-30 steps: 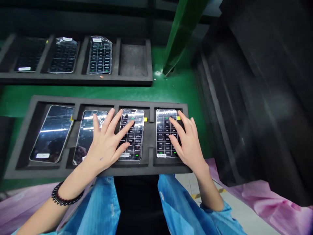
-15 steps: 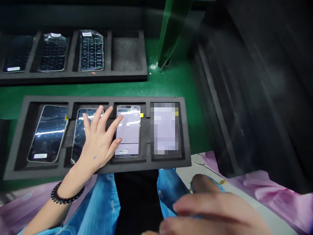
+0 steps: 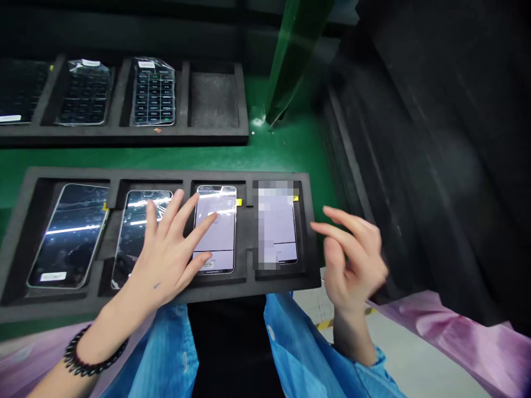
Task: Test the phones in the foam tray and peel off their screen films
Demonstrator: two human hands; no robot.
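A black foam tray lies in front of me with smartphones in its slots. Over the second phone and the lit third phone spreads my left hand, its index fingertip on the third screen. It holds nothing. My right hand hovers just right of the tray, fingers bent and apart, nothing in them. The rightmost phone has a lit screen, partly pixelated, and a yellow tab. At the far left rests a dark-screened phone with a white label.
A second foam tray sits behind on the green bench; wrapped phones lie in its slots. A green post rises beside it. Large dark material borders the right side.
My right hand has risen from the lower right to beside the tray's right end. My left index finger has shifted right and down on the third phone's screen. The view has shifted slightly.
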